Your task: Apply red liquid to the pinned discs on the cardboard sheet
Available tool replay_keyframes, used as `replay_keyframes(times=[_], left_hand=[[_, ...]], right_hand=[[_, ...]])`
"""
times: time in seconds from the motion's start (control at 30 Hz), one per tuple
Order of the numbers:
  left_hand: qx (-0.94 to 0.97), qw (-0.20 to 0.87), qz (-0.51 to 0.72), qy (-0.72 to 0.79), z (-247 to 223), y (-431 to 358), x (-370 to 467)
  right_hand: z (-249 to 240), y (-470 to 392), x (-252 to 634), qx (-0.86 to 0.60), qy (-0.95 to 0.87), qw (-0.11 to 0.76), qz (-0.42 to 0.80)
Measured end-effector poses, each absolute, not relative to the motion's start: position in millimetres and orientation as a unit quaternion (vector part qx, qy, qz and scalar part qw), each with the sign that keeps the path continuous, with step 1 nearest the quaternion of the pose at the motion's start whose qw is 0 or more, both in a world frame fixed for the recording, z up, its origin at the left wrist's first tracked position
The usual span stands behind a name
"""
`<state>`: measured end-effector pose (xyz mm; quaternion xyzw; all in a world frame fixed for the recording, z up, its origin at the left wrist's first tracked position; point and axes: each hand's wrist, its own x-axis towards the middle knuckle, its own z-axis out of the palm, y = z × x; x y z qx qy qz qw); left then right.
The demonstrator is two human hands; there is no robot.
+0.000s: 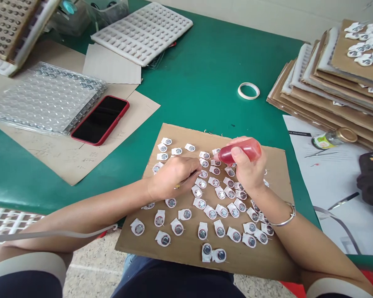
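My right hand (250, 167) is closed around a small red squeeze bottle (240, 151), tilted so that its narrow end points left and down over the parts. Fingers pinched, my left hand (175, 176) grips thin metal tweezers (186, 179), mostly covered by the fingers. Both hands are above a brown cardboard sheet (186, 260) that spans the table edge and my lap. Spread over it are several small round metal parts on white tabs, such as one part (202, 231) near the front. A similar part (204, 163) sits between the hands. Whether the bottle's tip touches any part cannot be seen.
A red-cased phone (101, 120) and a clear plastic tray (49, 99) lie on the left, a white tray (143, 31) behind. A tape roll (248, 91) rests on the green table (211, 70). Stacked cardboard sheets (323, 91) and a glass jar (334, 138) stand right.
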<state>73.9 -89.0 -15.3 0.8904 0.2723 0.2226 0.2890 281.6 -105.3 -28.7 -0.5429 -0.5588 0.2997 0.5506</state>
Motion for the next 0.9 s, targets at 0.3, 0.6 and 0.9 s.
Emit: replay_keyframes(times=[0.3,0.6,0.9], left_hand=[[0.919,0.236,0.192,0.251,-21.0,-87.3,72.4],[0.982,-0.016,0.121,0.147,-15.9,-105.7,86.5],[0.984,-0.077,0.081,0.140,-11.8,-108.7,89.6]], right_hand=[[-28.5,-103.4,280.2,-0.527,-0.552,0.560,0.325],[-26.0,-104.3,278.5,-0.550,-0.580,0.510,0.318],[-27.5,-104.6,277.1,-0.544,-0.607,0.490,0.309]])
